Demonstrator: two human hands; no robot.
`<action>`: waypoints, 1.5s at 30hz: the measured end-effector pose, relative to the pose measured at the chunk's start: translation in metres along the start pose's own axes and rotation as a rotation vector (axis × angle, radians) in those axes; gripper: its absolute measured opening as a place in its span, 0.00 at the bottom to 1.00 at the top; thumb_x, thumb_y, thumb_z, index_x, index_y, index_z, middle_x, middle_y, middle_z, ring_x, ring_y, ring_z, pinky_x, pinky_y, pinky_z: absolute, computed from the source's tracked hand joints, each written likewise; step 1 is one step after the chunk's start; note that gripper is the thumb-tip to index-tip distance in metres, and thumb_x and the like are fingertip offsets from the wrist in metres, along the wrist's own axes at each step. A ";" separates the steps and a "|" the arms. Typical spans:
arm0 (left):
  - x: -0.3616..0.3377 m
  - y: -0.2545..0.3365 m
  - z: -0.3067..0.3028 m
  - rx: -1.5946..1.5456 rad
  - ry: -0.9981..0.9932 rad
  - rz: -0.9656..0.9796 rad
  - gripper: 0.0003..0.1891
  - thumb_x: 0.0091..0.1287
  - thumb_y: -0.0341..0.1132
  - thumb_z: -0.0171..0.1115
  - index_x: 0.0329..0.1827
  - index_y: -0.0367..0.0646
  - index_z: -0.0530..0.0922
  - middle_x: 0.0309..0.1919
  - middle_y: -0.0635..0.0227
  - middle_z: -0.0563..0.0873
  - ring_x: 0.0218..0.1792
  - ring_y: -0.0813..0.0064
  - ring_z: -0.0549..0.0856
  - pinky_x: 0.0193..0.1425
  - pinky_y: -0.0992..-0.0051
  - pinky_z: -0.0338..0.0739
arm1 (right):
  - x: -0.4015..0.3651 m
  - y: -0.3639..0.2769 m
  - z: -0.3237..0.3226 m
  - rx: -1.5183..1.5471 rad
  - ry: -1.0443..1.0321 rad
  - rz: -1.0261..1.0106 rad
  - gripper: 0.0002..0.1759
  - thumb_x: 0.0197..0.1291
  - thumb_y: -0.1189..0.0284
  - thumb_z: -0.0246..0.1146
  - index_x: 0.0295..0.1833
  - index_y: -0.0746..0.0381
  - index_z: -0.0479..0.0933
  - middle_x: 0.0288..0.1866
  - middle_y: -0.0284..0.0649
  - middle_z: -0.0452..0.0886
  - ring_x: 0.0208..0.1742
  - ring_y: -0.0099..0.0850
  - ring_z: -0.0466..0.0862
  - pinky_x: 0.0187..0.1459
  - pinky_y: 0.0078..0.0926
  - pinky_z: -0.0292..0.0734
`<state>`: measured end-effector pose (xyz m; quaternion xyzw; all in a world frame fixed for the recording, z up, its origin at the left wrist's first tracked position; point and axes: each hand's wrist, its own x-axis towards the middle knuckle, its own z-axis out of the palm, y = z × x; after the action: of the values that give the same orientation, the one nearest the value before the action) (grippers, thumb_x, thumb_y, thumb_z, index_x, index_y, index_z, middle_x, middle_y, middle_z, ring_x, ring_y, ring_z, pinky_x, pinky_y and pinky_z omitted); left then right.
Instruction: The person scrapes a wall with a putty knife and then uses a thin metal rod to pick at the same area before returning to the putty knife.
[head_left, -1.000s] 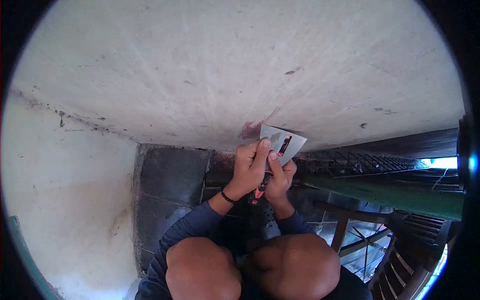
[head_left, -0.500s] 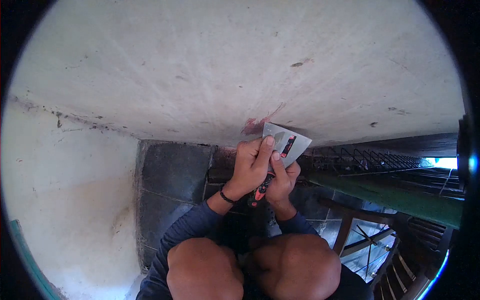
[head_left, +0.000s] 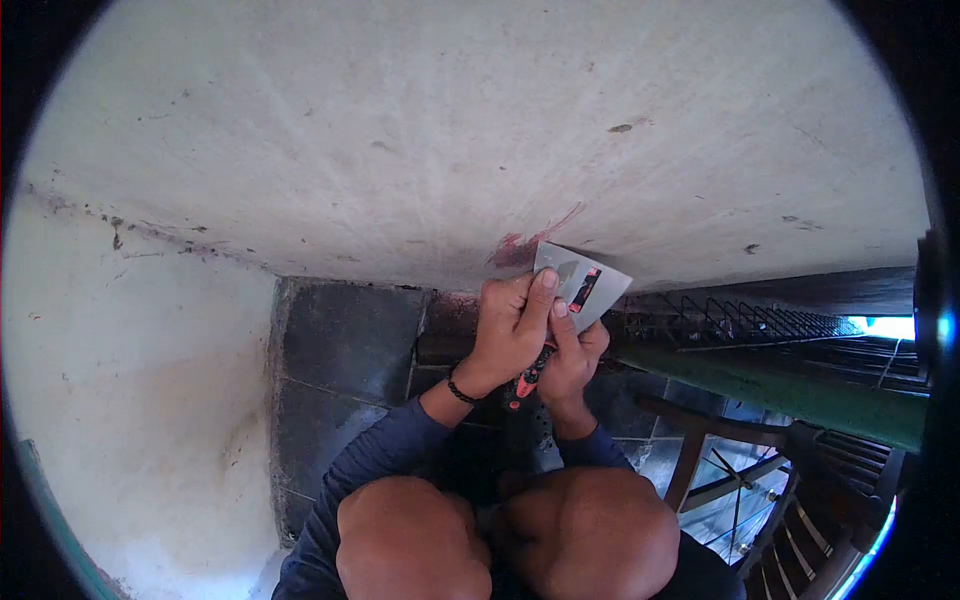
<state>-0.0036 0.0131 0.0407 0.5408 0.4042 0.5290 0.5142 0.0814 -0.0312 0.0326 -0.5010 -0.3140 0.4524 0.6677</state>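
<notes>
Both of my hands grip a putty knife with a wide metal blade (head_left: 606, 291) and a red-and-black handle (head_left: 527, 384). My left hand (head_left: 512, 330) has its thumb pressed on the blade's left side. My right hand (head_left: 572, 362) is closed around the lower blade and neck, thumb on the blade's face; its other fingers are hidden behind. The blade's upper corner is right at the pale wall (head_left: 440, 150), beside a reddish scraped patch (head_left: 514, 250). A dark bracelet (head_left: 460, 388) circles my left wrist.
Dark floor tiles (head_left: 345, 345) lie below the wall, and another pale wall (head_left: 140, 380) stands at left. To the right are a green beam (head_left: 770, 385), a black wire rack (head_left: 730, 322) and a dark wooden chair (head_left: 820, 480). My bent knees (head_left: 410, 540) are in front.
My hands and the putty knife have shifted very slightly to the right in view, while the wall marks have moved a little too. The grip is the same.
</notes>
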 end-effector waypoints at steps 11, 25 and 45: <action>0.010 0.009 -0.003 0.036 -0.006 0.121 0.18 0.71 0.35 0.52 0.23 0.33 0.74 0.12 0.62 0.73 0.15 0.81 0.70 0.19 0.73 0.63 | 0.004 0.000 0.008 -0.015 0.017 -0.048 0.10 0.66 0.68 0.57 0.40 0.65 0.77 0.35 0.32 0.80 0.34 0.16 0.75 0.35 0.17 0.68; -0.003 -0.003 0.000 -0.016 0.008 0.002 0.20 0.74 0.39 0.49 0.25 0.33 0.74 0.15 0.71 0.73 0.21 0.87 0.69 0.22 0.77 0.64 | 0.000 0.007 -0.004 -0.052 -0.040 -0.026 0.08 0.64 0.73 0.59 0.42 0.67 0.79 0.37 0.33 0.82 0.38 0.19 0.77 0.40 0.20 0.71; 0.034 0.058 0.000 0.036 -0.100 0.290 0.19 0.72 0.37 0.51 0.24 0.34 0.74 0.13 0.65 0.73 0.18 0.84 0.70 0.21 0.75 0.64 | 0.013 -0.045 0.018 -0.019 -0.035 -0.223 0.09 0.65 0.72 0.57 0.42 0.68 0.77 0.36 0.34 0.81 0.36 0.19 0.76 0.39 0.18 0.70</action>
<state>-0.0059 0.0385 0.1029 0.6281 0.3052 0.5628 0.4421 0.0839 -0.0158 0.0810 -0.4614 -0.3837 0.3811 0.7033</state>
